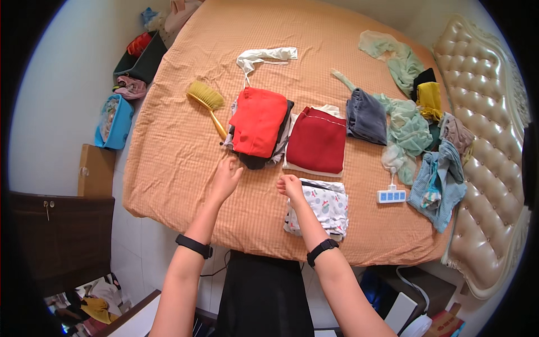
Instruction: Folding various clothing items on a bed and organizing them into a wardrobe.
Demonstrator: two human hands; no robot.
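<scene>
My left hand [227, 176] hovers over the bed's near half, fingers loosely bent and apart, holding nothing. Just beyond it lies a stack of folded clothes topped by a red garment [262, 122], with black and grey cloth beneath. My right hand [290, 185] is loosely curled with nothing visible in it, beside the upper left corner of a folded white printed garment pile [324, 204]. Directly beyond that hand, a folded dark red garment [316, 141] rests on white cloth. Folded grey-blue trousers or similar cloth [366, 116] lie farther right.
An orange checked sheet [168, 168] covers the bed. A bed brush [207, 99] and a white strappy cloth [265, 57] lie beyond the stacks. At right are a power strip [391, 196], crumpled green cloth [406, 126], a blue garment [440, 181] and the tufted headboard [476, 147].
</scene>
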